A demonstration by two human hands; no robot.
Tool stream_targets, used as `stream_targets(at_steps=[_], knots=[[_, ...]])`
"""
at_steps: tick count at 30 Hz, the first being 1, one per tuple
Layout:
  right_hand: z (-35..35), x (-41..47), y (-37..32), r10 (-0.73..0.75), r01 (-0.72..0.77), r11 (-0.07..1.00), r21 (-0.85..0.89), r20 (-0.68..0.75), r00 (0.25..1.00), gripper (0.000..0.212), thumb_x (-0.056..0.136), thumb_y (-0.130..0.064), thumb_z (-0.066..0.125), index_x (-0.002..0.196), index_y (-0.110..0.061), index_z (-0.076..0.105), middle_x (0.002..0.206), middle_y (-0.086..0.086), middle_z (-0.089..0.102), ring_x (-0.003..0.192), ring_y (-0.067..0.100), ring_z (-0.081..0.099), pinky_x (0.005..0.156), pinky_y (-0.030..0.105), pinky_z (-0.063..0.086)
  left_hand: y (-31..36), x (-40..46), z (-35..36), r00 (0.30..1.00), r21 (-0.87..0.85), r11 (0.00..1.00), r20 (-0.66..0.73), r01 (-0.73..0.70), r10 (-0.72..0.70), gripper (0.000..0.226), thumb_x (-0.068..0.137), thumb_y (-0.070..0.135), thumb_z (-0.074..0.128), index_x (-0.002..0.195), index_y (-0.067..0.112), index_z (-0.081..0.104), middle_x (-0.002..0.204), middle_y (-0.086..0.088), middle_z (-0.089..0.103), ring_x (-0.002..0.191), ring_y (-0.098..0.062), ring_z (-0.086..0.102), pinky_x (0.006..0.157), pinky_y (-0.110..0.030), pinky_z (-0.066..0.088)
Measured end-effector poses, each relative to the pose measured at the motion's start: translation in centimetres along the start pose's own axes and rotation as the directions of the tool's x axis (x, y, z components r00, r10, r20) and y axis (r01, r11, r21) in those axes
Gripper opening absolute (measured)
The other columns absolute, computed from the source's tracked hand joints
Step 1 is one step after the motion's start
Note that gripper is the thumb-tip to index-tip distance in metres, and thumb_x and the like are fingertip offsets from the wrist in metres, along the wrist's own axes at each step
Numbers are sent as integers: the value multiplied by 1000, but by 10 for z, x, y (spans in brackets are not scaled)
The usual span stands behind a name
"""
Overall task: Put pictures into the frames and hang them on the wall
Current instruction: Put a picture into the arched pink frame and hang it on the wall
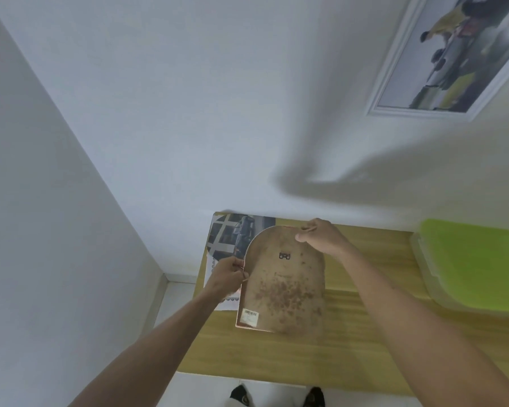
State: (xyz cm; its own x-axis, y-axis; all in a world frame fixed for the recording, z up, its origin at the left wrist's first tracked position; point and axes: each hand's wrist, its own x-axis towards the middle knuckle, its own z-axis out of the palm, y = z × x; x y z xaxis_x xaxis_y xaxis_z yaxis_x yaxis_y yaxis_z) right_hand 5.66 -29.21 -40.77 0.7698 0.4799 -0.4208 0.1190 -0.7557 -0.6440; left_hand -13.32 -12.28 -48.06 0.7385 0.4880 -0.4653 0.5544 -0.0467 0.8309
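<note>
An arch-topped frame (282,286) lies face down on the wooden table (365,342), showing its stained brown backing board, a small black hanger and a barcode sticker. My left hand (228,274) pinches the frame's left edge. My right hand (321,236) grips the curved top edge. A printed picture (232,233) of a dark car lies flat under the frame's upper left part. A white-framed picture (450,54) hangs on the wall at the upper right.
A green-lidded plastic box (476,265) stands on the table's right side. White paper (215,301) pokes out by the table's left edge. White walls meet in a corner on the left. Shoes (241,396) show on the floor below the table's front edge.
</note>
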Motion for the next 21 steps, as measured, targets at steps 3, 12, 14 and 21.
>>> stream_targets(at_steps=[3, 12, 14, 21], knots=[[-4, -4, 15, 63, -64, 989, 133, 14, 998, 45, 78, -38, 77, 117, -18, 66, 121, -9, 60, 110, 15, 56, 87, 31, 43, 3, 7, -5, 998, -101, 994, -33, 46, -49, 19, 86, -9, 58, 87, 8, 65, 88, -9, 70, 85, -26, 67, 76, -42, 58], [24, -29, 74, 133, -133, 896, 423, 29, 991, 33, 84, -12, 78, 115, -17, 67, 101, 1, 75, 91, 14, 72, 69, 24, 53, 1, 23, 2, 996, -211, 975, -41, 69, -79, 21, 91, -2, 59, 110, 8, 64, 105, -9, 68, 93, -22, 66, 72, -36, 56], [22, -32, 89, 180, -169, 846, 505, 27, 983, 39, 86, -11, 76, 122, -20, 63, 106, 4, 74, 93, 18, 72, 68, 28, 55, -3, 22, 7, 998, -169, 984, -25, 58, -63, 26, 91, -2, 59, 112, 13, 65, 111, -10, 68, 99, -27, 65, 83, -46, 56], [-3, -44, 143, 267, -189, 699, 689, -7, 964, 52, 90, -2, 70, 128, -36, 58, 118, 8, 70, 98, 20, 69, 60, 27, 57, -2, 20, 26, 993, -181, 980, 107, 77, -59, 64, 93, -7, 53, 143, 30, 44, 104, -12, 71, 99, -29, 66, 78, -44, 58]])
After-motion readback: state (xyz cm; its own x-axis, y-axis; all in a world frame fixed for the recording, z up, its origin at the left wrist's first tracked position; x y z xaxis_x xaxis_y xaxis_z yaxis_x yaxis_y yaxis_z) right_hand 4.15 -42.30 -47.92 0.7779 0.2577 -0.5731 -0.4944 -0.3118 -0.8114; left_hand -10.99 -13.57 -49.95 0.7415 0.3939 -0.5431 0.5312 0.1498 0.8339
